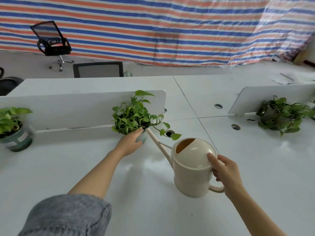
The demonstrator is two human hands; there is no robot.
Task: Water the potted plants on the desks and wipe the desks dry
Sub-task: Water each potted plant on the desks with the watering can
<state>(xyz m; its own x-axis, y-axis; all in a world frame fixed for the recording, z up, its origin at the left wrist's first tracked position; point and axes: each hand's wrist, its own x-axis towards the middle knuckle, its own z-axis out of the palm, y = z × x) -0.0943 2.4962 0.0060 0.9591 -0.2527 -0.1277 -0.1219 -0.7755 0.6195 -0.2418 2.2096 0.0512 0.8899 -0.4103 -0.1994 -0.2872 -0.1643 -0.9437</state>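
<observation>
A leafy green potted plant (134, 116) stands on the white desk (85, 167) against a low white divider. My left hand (131, 143) grips the front of its pot, fingers around the rim. My right hand (225, 171) holds a cream watering can (192, 169) by its handle, lifted above the desk and tilted. Its long spout (156, 142) reaches into the pot's right side. No water stream is visible. A second potted plant (12, 128) in a teal pot sits at the far left, and a third plant (281, 116) at the far right.
White dividers (68, 109) run across the desks, with round cable holes (236, 127) beside them. Two black office chairs (52, 43) stand beyond the desks before a striped tarpaulin wall. Papers (281, 79) lie on the far right desk.
</observation>
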